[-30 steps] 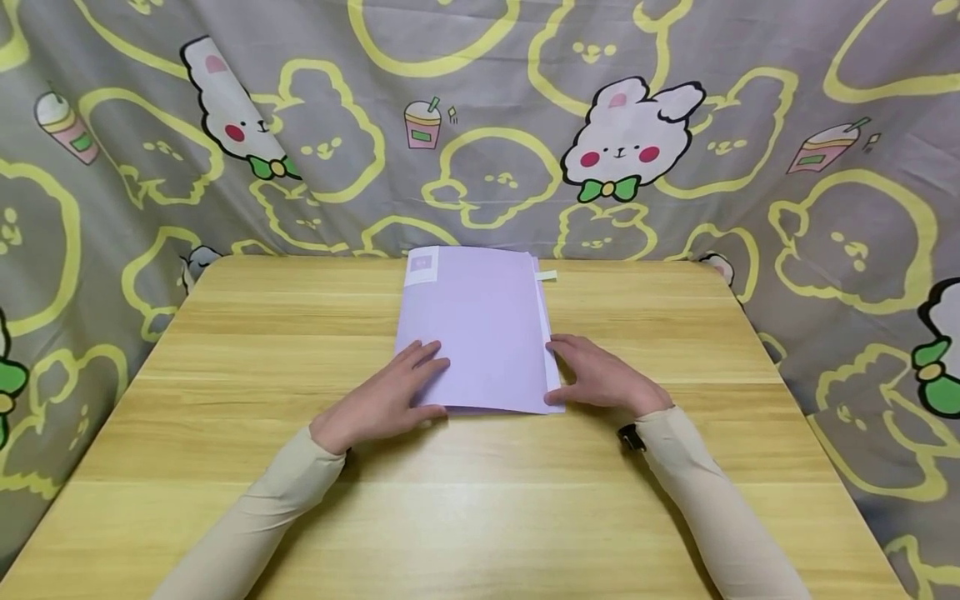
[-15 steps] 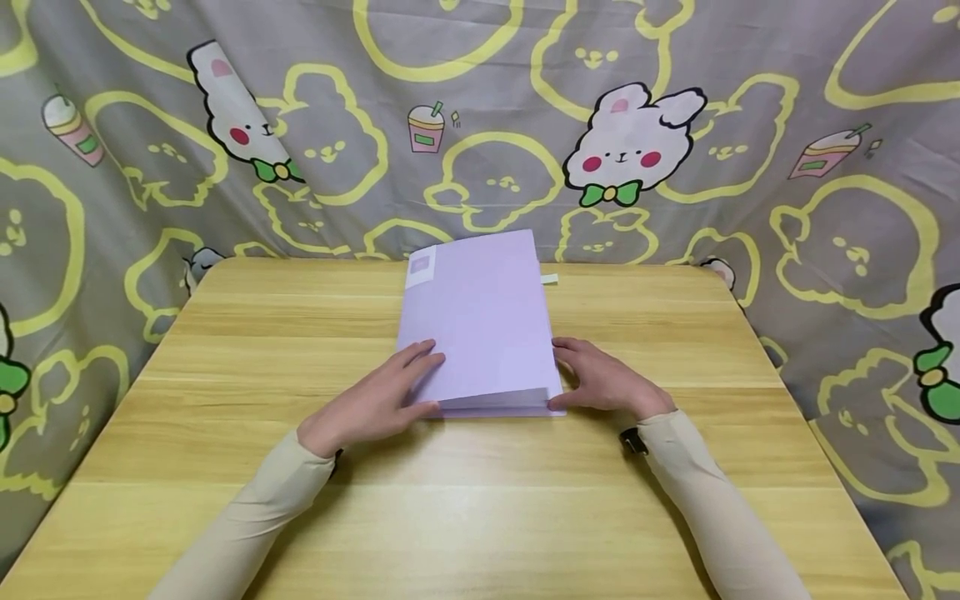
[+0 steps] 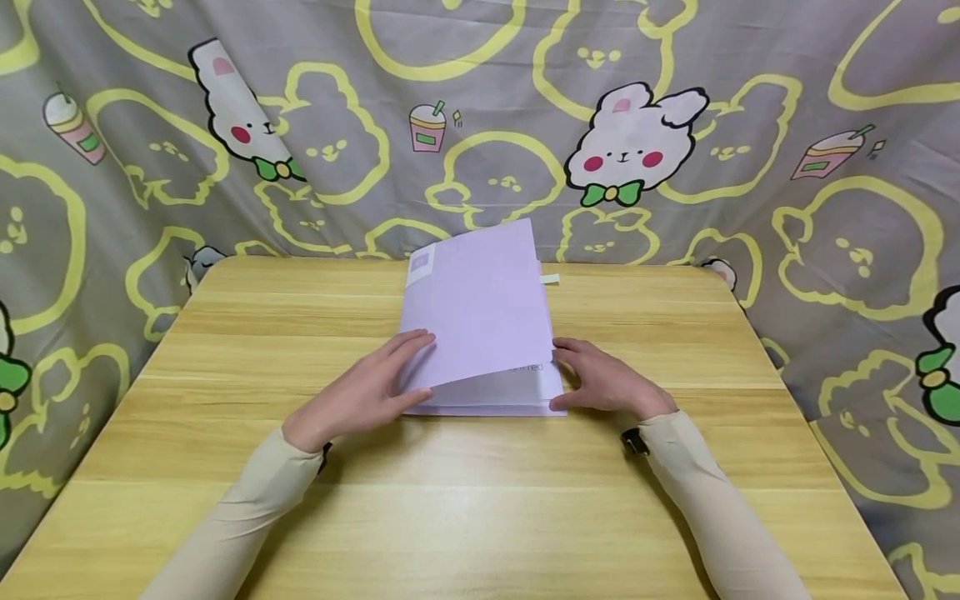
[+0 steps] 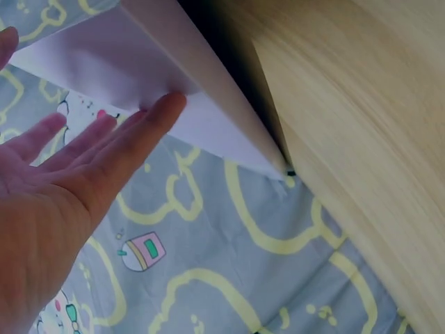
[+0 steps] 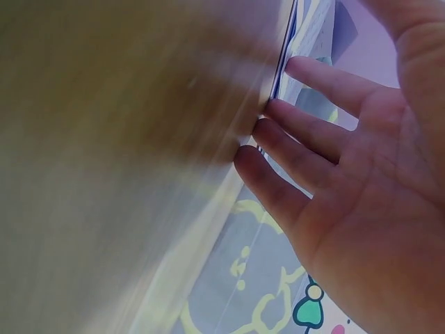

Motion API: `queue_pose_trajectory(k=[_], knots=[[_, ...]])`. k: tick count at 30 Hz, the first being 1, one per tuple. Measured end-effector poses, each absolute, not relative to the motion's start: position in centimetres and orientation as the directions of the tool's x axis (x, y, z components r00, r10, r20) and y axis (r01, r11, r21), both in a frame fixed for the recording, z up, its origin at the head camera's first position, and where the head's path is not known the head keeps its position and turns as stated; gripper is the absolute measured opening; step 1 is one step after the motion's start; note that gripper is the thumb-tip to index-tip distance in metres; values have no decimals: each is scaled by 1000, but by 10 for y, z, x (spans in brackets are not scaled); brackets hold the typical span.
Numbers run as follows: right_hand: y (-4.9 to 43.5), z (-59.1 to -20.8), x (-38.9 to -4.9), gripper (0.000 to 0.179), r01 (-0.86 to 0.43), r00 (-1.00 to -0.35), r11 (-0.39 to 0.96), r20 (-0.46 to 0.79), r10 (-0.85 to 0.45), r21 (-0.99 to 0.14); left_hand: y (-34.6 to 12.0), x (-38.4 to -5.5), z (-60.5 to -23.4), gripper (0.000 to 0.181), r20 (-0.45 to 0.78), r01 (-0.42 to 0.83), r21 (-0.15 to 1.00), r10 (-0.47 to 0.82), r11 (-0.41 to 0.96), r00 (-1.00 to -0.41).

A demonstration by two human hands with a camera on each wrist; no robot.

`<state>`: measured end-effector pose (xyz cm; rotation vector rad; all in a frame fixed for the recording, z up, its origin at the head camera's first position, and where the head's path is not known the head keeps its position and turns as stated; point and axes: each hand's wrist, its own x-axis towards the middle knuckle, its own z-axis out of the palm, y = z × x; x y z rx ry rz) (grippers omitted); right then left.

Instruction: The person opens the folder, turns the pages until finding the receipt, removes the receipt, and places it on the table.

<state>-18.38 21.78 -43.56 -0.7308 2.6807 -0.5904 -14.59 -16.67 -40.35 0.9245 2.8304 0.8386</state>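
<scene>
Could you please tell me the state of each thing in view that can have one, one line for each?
Purple cover: partly open, right side raised.
White page with print: partly uncovered.
Pale tab: sticking out to the right.
Left hand: fingers extended, at the cover's left edge.
Right hand: fingers extended, at the page's right edge.
Patterned cloth: hanging, with folds.

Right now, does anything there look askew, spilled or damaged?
I see no spill or damage. On the purple folder, the cover isn't lying flat: its right side is raised off the white page, and a pale tab juts past the right edge, which looks uneven but may be deliberate.
</scene>
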Motion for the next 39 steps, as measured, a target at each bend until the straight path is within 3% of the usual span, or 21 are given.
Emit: queue_pose_trajectory(k=[16, 39], knots=[[216, -436, -183, 86, -397, -827, 797, -199, -526, -456, -173, -147, -398, 73, 301, 657, 491, 597, 572, -744], [213, -435, -184, 86, -403, -823, 795, -200, -532, -453, -177, -148, -391, 67, 623, 792, 463, 490, 398, -610]])
